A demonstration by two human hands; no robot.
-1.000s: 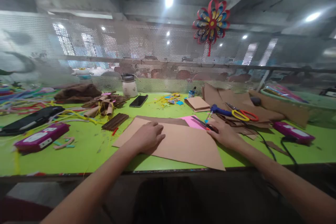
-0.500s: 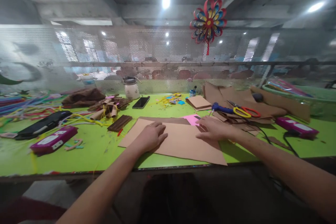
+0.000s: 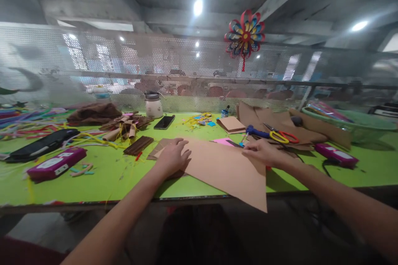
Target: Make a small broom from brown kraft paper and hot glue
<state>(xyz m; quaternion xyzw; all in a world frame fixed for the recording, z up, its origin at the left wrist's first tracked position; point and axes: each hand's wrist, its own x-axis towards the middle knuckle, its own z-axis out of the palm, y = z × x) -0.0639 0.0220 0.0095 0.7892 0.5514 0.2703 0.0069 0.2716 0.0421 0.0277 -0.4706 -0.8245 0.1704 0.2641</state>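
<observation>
The left hand (image 3: 172, 158) lies flat and spread, palm down, on the left end of a tan cardboard sheet (image 3: 224, 167). It pins that end to the green table (image 3: 102, 174), over a darker brown sheet (image 3: 158, 149) that shows beneath. The right hand (image 3: 263, 152) has its fingers drawn in narrow on the sheet's far right edge and appears to pinch it between thumb and fingertips. One hand weighs the sheet down while the other grips its edge, which is a hold that suits a broad, limp sheet.

The sheet lies in the middle of the table, directly in front of the person. Its near right corner juts past the table's front edge and hangs over the dark gap below, unsupported. A pink paper (image 3: 222, 141) peeks out just behind its far edge.

Open room is mostly to the near left, where bare green surface runs between the sheet and a magenta box (image 3: 56, 163). The right side is tighter. Yellow-and-red scissors (image 3: 281, 136) and a blue-handled tool (image 3: 256, 131) rest on a pile of brown card just behind the right hand. A second magenta box (image 3: 336, 154) and a black cable (image 3: 323, 165) lie near the forearm. A stack of brown strips (image 3: 138, 145) sits just beyond the left hand, with a phone (image 3: 164, 122) farther back towards the perforated screen (image 3: 124, 70).
</observation>
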